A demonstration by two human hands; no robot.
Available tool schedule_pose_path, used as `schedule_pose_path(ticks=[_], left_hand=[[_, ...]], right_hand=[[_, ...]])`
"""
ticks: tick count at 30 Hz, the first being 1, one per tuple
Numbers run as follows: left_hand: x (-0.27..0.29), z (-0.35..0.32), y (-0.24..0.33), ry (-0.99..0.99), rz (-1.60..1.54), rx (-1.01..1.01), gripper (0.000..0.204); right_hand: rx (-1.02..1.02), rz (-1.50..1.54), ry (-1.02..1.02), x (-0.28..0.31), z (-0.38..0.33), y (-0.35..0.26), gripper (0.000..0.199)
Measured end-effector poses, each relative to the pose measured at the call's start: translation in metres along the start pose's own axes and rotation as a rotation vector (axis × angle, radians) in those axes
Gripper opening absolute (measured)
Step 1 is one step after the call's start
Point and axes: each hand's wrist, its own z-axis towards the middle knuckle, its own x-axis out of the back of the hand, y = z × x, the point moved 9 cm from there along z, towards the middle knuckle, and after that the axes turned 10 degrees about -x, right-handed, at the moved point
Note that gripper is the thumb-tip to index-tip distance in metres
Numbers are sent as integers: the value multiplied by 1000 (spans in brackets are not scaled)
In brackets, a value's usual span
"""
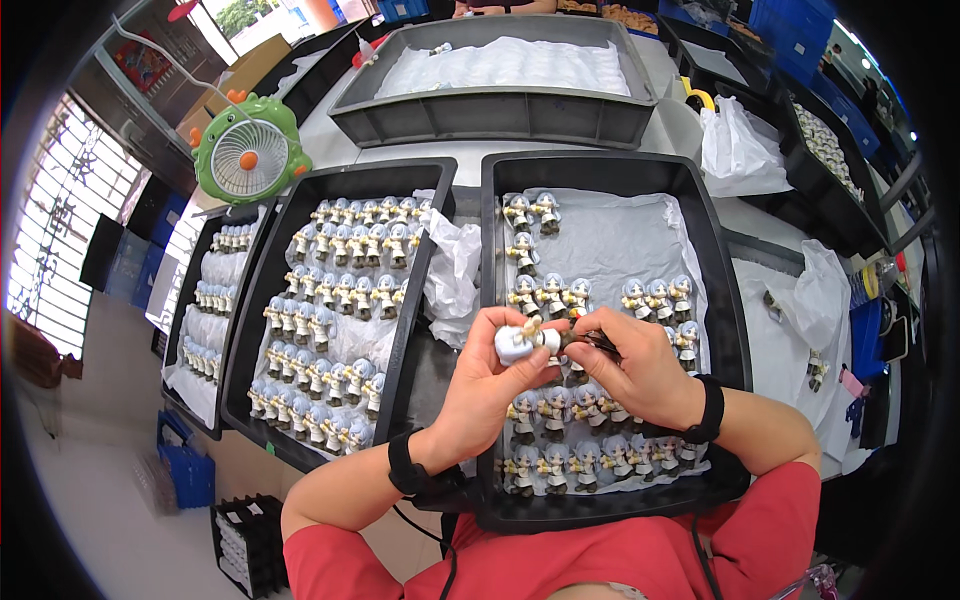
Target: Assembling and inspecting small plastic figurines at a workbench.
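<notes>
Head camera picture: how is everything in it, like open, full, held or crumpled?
Doll, held, tipped sideways
Left hand, closed around the doll
Right hand, at the doll's lower end
Tray under the hands, open, partly filled
Grey bin, open, lined
Wristbands, worn
White bag, crumpled
Fan, upright, can't tell if spinning

No readable lettering, numbers or signs.

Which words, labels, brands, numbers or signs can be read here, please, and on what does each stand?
None can be read.
Red panel: any marks too small and blurred.
Fan: no legible lettering.
Held figure: no legible lettering.
</notes>
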Motion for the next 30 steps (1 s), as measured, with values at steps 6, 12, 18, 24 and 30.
schedule_pose_path(ticks=[6, 12, 18, 24, 30], left_hand=[[-7, -5, -10, -23, -14, 80, 29], [-16, -13, -27, -108, -120, 284, 48], [-15, -11, -22, -114, -254, 265, 52], [-14, -10, -23, -77, -242, 266, 55], [-16, -10, -19, -76, -267, 246, 54]], right_hand=[[-92, -16, -71, -2, 0, 14, 13], [-54, 72, -116, -8, 2, 13, 18], [27, 55, -26, -2, 0, 11, 38], [29, -75, -128, -6, -9, -3, 42], [76, -297, -105, -14, -15, 2, 45]])
